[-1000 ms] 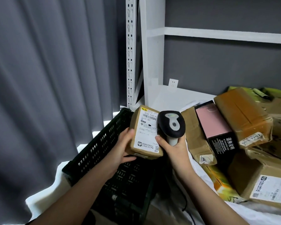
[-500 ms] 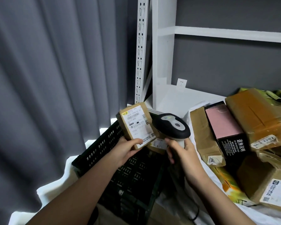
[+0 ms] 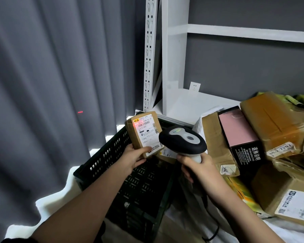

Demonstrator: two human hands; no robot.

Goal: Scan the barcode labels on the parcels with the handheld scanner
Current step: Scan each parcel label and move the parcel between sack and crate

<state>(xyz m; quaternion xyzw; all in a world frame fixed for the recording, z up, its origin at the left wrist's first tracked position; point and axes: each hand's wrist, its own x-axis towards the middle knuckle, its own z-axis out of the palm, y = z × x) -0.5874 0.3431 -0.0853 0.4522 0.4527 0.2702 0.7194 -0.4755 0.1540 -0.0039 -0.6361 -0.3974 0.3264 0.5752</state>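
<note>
Now tilted upright at frame centre, the small parcel (image 3: 142,133) in my left hand (image 3: 132,157) catches red scanner light across its barcode label (image 3: 146,131); my right hand (image 3: 199,168) grips the scanner (image 3: 182,140), so it's probably reading

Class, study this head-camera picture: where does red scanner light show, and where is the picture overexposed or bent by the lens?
Head view: red light glows on the label of the small parcel, and a stray red dash marks the curtain; daylight under the curtain's hem blows out white; the shelf upright leans from wide-angle distortion.
</note>
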